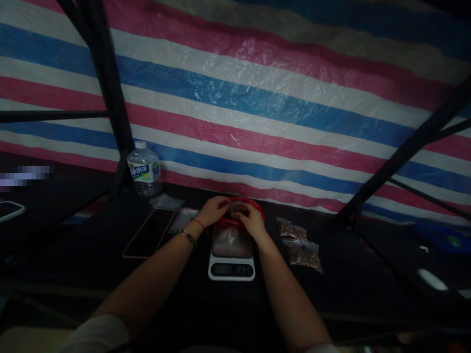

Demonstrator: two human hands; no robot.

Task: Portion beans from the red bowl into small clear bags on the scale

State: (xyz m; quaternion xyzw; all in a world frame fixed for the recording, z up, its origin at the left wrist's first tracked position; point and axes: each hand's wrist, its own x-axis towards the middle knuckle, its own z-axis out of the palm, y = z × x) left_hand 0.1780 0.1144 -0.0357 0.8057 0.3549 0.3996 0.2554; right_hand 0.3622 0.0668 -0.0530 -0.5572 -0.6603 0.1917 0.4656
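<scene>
Both of my hands meet at the near side of a red container [258,208], whose exact shape is partly hidden behind them. My left hand [214,210] has its fingertips closed on the left edge of a small clear plastic bag [236,209]. On the bag's other side, my right hand [252,219] pinches it. What lies inside the bag is too dim to tell. Below the hands stands a white digital kitchen scale [231,268] with a metal top, and a small clear round object [231,236] shows on that top, perhaps a reflection.
Several filled zip bags [301,252] lie right of the scale. To the left are a phone [150,234], flat clear bags [183,219] and a large plastic bottle [144,169]. Dark metal posts [110,93] frame the black table [91,245]; a striped plastic sheet [250,98] hangs behind.
</scene>
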